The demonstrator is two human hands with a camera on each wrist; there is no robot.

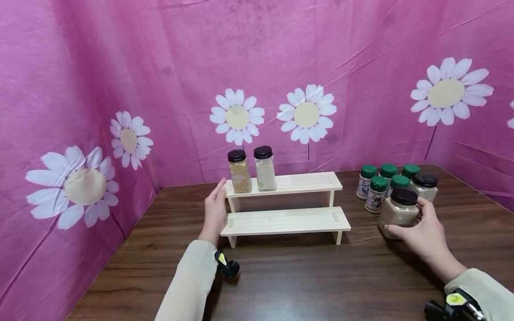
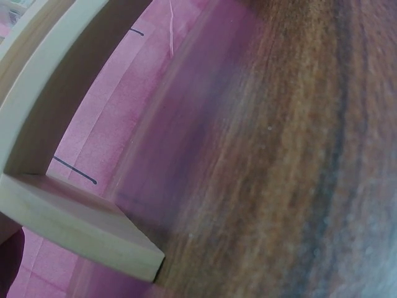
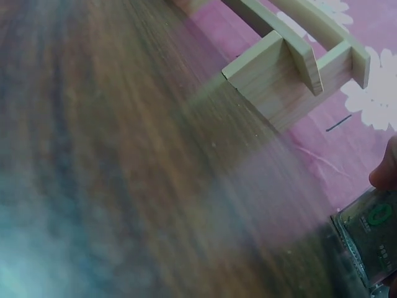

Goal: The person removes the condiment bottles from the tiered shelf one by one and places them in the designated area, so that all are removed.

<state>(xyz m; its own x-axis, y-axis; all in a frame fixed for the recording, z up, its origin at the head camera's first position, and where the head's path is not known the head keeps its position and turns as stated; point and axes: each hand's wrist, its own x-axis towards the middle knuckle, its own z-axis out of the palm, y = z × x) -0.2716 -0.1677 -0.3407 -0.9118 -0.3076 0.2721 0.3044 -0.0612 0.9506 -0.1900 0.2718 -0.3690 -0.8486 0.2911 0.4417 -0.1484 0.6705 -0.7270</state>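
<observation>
The right hand (image 1: 429, 235) pinches a black-lidded spice jar (image 1: 397, 213) at three o'clock of the two-tier wooden rack (image 1: 285, 221); the left hand (image 1: 215, 210), straight-fingered, touches the rack's nine-o'clock end.

A lane is left on the table (image 1: 301, 272) between the wooden rack (image 1: 286, 221) and the green-capped jars (image 1: 376, 196). The rack's upper tier is obstructed at left by two black-capped bottles (image 1: 241, 178); its right part can be reached from above. Approach to the rack's left end is blocked by the left hand (image 1: 214, 211).
</observation>
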